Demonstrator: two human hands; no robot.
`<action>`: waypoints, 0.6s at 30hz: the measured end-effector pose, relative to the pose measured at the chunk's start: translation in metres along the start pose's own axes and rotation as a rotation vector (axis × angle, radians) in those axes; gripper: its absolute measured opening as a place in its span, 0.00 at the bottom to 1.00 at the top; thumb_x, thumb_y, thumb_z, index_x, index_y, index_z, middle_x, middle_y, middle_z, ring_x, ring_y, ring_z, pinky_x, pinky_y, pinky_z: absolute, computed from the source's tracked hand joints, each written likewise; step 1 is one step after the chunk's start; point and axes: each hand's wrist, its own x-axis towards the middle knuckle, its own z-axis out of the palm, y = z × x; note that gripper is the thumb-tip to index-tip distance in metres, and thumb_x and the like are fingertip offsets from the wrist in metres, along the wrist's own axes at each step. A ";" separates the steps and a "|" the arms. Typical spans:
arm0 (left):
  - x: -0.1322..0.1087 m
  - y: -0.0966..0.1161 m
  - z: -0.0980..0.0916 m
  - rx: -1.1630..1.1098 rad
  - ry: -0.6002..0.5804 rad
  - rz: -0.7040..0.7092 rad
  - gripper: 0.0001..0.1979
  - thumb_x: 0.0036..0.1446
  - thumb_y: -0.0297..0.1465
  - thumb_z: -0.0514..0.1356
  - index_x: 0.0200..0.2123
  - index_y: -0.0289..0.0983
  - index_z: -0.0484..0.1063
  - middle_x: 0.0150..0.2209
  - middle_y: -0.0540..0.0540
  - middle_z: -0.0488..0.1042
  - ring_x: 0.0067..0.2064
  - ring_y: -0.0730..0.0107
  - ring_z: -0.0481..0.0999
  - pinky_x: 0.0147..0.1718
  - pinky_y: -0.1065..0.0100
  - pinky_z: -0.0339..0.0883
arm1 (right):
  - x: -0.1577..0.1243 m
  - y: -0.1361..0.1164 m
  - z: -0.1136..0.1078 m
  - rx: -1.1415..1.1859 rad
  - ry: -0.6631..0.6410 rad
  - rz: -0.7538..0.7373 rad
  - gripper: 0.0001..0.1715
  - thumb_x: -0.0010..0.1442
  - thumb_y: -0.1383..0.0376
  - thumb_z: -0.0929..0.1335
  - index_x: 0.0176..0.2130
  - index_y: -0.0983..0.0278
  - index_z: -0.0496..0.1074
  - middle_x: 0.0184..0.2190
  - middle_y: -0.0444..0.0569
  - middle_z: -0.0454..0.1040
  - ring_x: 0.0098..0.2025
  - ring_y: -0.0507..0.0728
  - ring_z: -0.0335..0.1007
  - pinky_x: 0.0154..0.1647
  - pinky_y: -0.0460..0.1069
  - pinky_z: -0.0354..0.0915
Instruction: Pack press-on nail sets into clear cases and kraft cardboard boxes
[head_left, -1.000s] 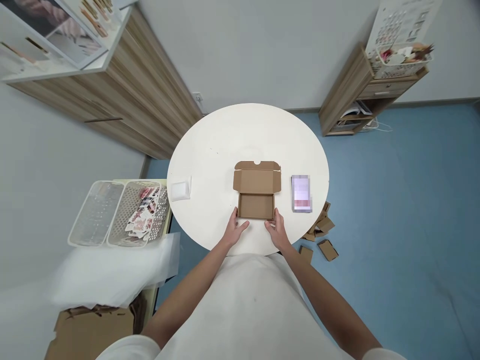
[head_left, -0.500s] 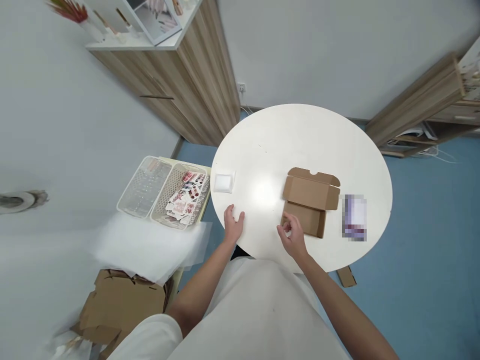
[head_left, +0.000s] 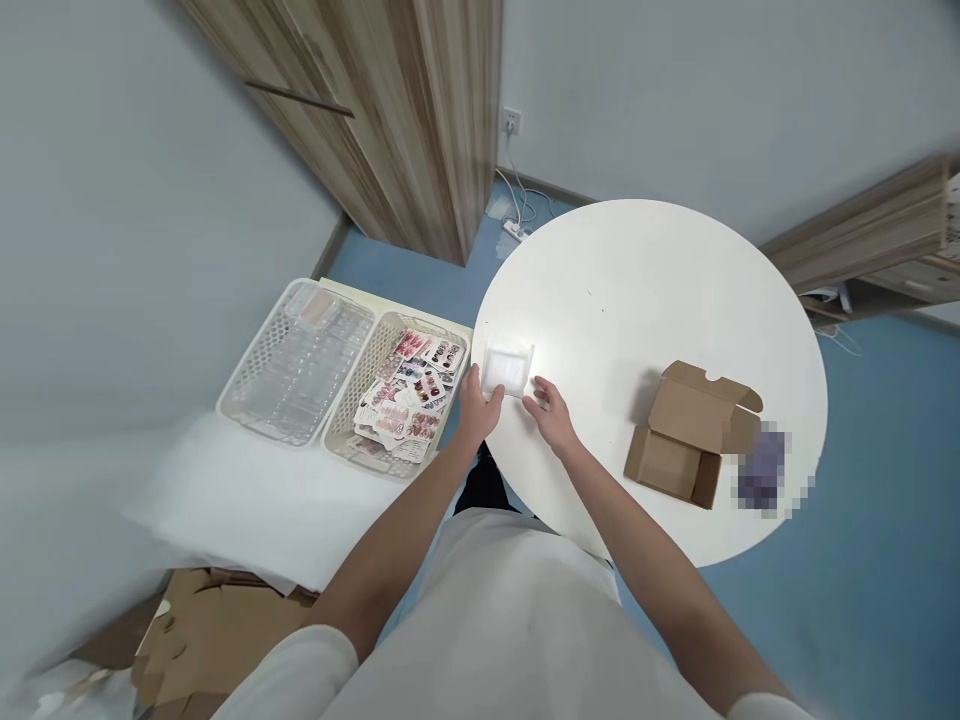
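A small flat white packet (head_left: 507, 371) with a clear border lies near the left edge of the round white table (head_left: 675, 280). My left hand (head_left: 478, 408) is at its left lower corner, fingers and thumb apart; whether it touches the packet I cannot tell. On the packet's other side, my right hand (head_left: 551, 412) is open above the table, fingers spread and holding nothing. Farther right sits an open brown cardboard box (head_left: 671, 465) with its lid folded back. Beside it lies a blurred-out purple item (head_left: 763, 465).
Left of the table, one plastic basket (head_left: 259, 360) holds clear plastic cases and another basket (head_left: 349, 390) holds cards of press-on nails. Nearer me are white sheets (head_left: 255, 500) and flattened cardboard (head_left: 217, 640). A wooden cabinet (head_left: 390, 120) stands behind.
My view has turned left. Both hands have come to the white packet; my right hand has left the cardboard box's near side. The box stays open on the table.
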 end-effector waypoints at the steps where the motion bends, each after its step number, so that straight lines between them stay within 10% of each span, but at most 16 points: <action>1: 0.003 0.000 0.001 -0.005 -0.028 0.004 0.31 0.52 0.38 0.54 0.58 0.37 0.49 0.60 0.40 0.51 0.61 0.56 0.49 0.57 0.57 0.46 | 0.005 -0.003 0.005 0.016 0.001 0.001 0.32 0.49 0.55 0.66 0.53 0.56 0.57 0.56 0.48 0.57 0.54 0.58 0.55 0.47 0.53 0.62; 10: 0.004 -0.011 0.006 -0.096 -0.073 -0.014 0.20 0.51 0.33 0.55 0.49 0.36 0.64 0.48 0.41 0.67 0.47 0.61 0.68 0.46 0.60 0.61 | 0.009 0.014 0.010 0.098 0.025 0.009 0.23 0.49 0.59 0.65 0.46 0.61 0.61 0.48 0.51 0.65 0.39 0.53 0.67 0.39 0.51 0.66; 18: -0.053 -0.003 0.033 -0.135 -0.048 -0.075 0.13 0.49 0.31 0.56 0.40 0.35 0.68 0.37 0.43 0.73 0.37 0.67 0.72 0.36 0.64 0.66 | -0.028 0.047 -0.035 0.074 0.072 0.018 0.17 0.46 0.60 0.65 0.38 0.62 0.64 0.41 0.48 0.69 0.30 0.52 0.68 0.33 0.50 0.65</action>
